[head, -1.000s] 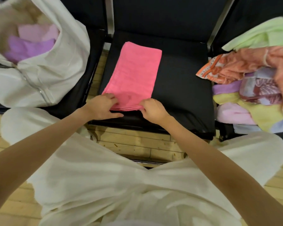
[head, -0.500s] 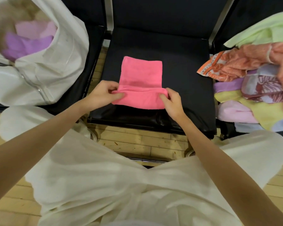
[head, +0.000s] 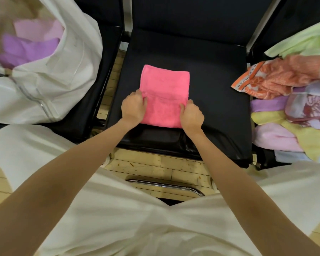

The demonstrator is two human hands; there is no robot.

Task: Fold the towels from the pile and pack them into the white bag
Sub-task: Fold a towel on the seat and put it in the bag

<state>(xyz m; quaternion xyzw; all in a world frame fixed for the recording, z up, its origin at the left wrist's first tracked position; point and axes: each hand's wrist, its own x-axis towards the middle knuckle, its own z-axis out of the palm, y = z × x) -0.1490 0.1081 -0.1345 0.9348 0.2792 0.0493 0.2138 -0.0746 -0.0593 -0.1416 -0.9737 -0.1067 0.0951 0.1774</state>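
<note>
Pink towel (head: 164,93) sits folded on the black chair seat (head: 216,74), both hands pinching its side edges. White bag (head: 50,85) is off to your left, so your left hand (head: 134,108) is closer than your right hand (head: 191,115).

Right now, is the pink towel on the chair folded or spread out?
Folded: the pink towel lies doubled, its upper layer's edge crossing the middle.
</note>
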